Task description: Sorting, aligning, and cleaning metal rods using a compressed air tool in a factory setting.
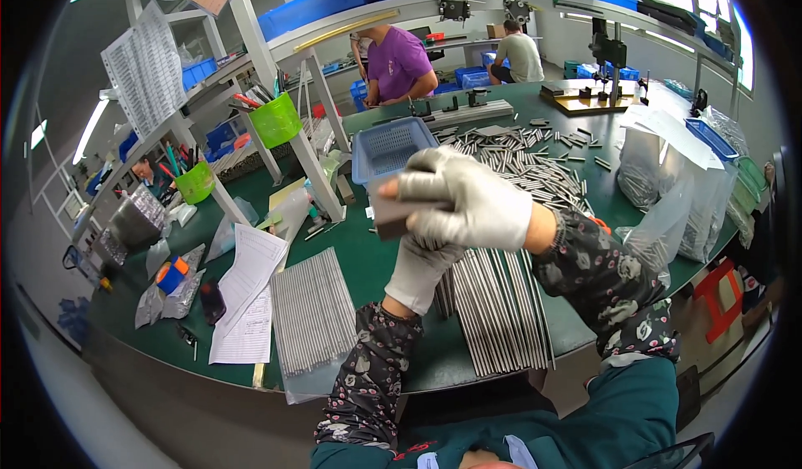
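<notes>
My right hand (478,202), in a pale glove with bare fingertips, is closed around a dark grey-brown flat block (399,215). Just below it, my gloved left hand (418,270) is raised close against the block and the right hand; its fingers are mostly hidden. Under my hands a row of long metal rods (499,314) lies side by side on the green table (576,319). Another row of thin rods (313,310) rests left of my left forearm, partly on clear plastic. Beyond my hands are many short metal pins (539,172) in a loose pile.
A blue plastic basket (393,153) stands behind my hands. Printed sheets (248,294), tape rolls (172,275) and a dark phone-like object (212,302) lie left. Filled plastic bags (660,193) stand right. Green pen holders (276,121) hang on the rack. A person in purple (401,64) works opposite.
</notes>
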### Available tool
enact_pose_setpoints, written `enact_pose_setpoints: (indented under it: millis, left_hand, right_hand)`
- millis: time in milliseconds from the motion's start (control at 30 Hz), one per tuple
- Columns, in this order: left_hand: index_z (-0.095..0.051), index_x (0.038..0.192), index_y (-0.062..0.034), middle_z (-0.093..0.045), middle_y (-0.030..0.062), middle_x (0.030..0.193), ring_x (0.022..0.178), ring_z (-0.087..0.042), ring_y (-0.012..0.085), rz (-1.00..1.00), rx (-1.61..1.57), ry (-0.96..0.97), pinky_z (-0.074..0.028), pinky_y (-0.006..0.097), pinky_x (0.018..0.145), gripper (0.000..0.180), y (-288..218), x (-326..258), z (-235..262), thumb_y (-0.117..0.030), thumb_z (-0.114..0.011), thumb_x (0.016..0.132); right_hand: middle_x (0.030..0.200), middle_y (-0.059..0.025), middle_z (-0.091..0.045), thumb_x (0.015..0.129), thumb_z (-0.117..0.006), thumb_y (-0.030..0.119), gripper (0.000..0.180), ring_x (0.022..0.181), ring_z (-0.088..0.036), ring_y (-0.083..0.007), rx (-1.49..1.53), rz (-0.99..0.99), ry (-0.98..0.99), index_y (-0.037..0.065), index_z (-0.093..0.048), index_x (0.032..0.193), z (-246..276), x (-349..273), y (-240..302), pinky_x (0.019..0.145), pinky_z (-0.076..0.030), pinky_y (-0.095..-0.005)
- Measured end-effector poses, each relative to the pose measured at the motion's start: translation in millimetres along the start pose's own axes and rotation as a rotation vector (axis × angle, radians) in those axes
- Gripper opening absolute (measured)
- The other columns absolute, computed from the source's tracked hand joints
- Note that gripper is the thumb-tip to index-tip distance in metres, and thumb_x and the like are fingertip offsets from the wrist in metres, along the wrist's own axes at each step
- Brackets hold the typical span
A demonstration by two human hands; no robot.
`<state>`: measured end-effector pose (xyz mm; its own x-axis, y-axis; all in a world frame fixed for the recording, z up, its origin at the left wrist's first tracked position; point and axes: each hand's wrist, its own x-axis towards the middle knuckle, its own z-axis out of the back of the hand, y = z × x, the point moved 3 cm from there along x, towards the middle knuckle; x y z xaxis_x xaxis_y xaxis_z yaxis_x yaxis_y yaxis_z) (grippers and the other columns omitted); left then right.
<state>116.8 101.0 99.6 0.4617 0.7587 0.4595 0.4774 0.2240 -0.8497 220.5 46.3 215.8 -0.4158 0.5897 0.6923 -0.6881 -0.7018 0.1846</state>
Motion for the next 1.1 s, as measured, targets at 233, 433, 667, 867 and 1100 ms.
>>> enact_pose_setpoints:
  millis: [233,433,667,867,1100]
  left_hand:
    - [-0.055,0.083,-0.0056,-0.059,-0.001,0.073,0.068,-0.057,0.009,0.022,0.146,-0.033,-0.049,0.022,0.063,0.016,-7.2,-6.9,-3.4,-0.003,-0.069,0.074]
    - [-0.052,0.088,-0.0055,-0.056,0.0018,0.073,0.066,-0.055,0.0118,0.045,0.136,0.049,-0.046,0.026,0.061,0.021,-2.8,-5.4,1.1,-0.002,-0.066,0.072]
    - [-0.051,0.086,-0.0072,-0.055,0.0001,0.072,0.065,-0.054,0.0109,0.05,0.104,0.046,-0.044,0.025,0.06,0.019,-4.7,-6.3,2.4,-0.002,-0.066,0.075]
    - [-0.05,0.087,-0.0081,-0.054,-0.0005,0.071,0.063,-0.053,0.0103,0.069,0.108,0.05,-0.043,0.025,0.06,0.022,-6.7,-8.5,0.3,-0.003,-0.067,0.075]
    - [-0.05,0.088,-0.0081,-0.055,0.0003,0.072,0.064,-0.054,0.0108,0.056,0.072,0.044,-0.045,0.025,0.06,0.022,-2.2,-7.9,4.8,-0.003,-0.067,0.075]
  right_hand:
    - [0.098,-0.019,-0.055,0.078,-0.058,0.033,0.039,0.096,-0.053,-0.031,0.178,0.084,-0.074,0.008,-0.061,0.108,-10.1,-8.2,-9.8,0.086,-0.041,-0.0382]
    - [0.104,-0.0158,-0.053,0.081,-0.057,0.03,0.04,0.101,-0.051,-0.0276,0.347,-0.112,-0.17,0.007,-0.057,0.113,-0.2,-12.3,-30.1,0.089,-0.04,-0.0363]
    - [0.078,-0.0154,-0.056,0.073,-0.054,0.039,0.032,0.077,-0.055,-0.032,-0.257,-0.406,-0.122,0.019,-0.065,0.096,-15.6,-69.4,-92.5,0.072,-0.045,-0.0412]
    - [0.091,-0.0169,-0.058,0.071,-0.057,0.043,0.041,0.087,-0.057,-0.0327,-0.496,-0.863,0.019,0.013,-0.061,0.099,-29.7,-159.3,-129.7,0.075,-0.046,-0.042]
    - [0.116,-0.0229,-0.047,0.061,-0.064,0.048,0.067,0.111,-0.043,-0.0394,-0.503,-0.865,0.263,0.009,-0.053,0.115,-33.2,-158.3,-104.9,0.094,-0.034,-0.0475]
